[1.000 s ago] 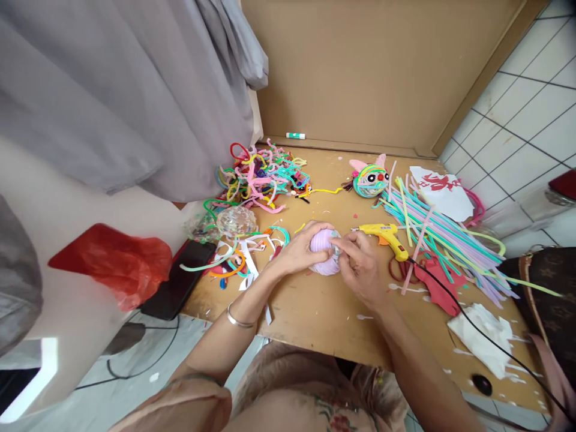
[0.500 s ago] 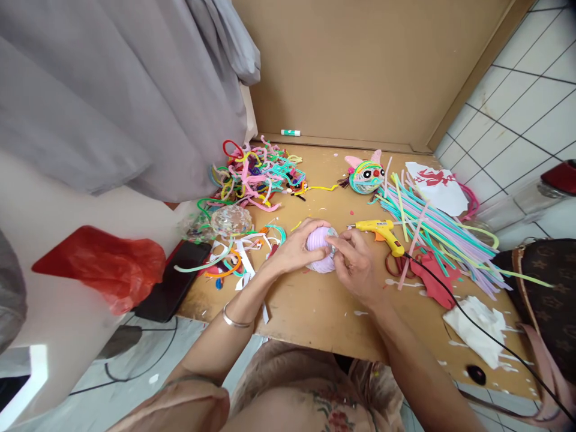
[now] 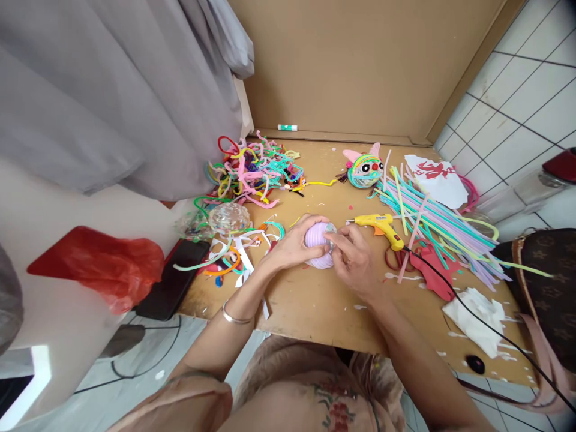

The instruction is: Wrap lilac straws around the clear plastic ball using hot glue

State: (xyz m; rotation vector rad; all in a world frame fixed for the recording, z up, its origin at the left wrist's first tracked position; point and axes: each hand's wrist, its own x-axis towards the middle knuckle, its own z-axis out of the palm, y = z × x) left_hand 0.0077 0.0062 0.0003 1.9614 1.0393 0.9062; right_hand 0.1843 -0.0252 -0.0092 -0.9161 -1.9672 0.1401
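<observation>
A clear ball partly wrapped in lilac pipe cleaner [image 3: 317,239] is held above the table in front of me. My left hand [image 3: 290,245] grips it from the left, thumb at the near side and fingers over the far side. Bent fingers of my right hand [image 3: 353,258] press against the ball's right side, where bare clear surface shows; whatever they pinch is too small to make out. Just right of the hands lies a yellow glue gun [image 3: 380,228]. A decorated ball with pink ears and eyes [image 3: 365,170] sits farther back.
Tangled pipe cleaners [image 3: 252,171] and a clear ball [image 3: 229,218] are at the left. Straight pipe cleaners [image 3: 445,222], red scissors [image 3: 396,258], red sheet scraps [image 3: 434,270] and white tissue [image 3: 477,321] lie at the right. The black cord [image 3: 486,330] crosses the right side.
The whole view has shifted slightly. The ball is turned a little in my left hand, and the fingers of my right hand have moved slightly against its side.
</observation>
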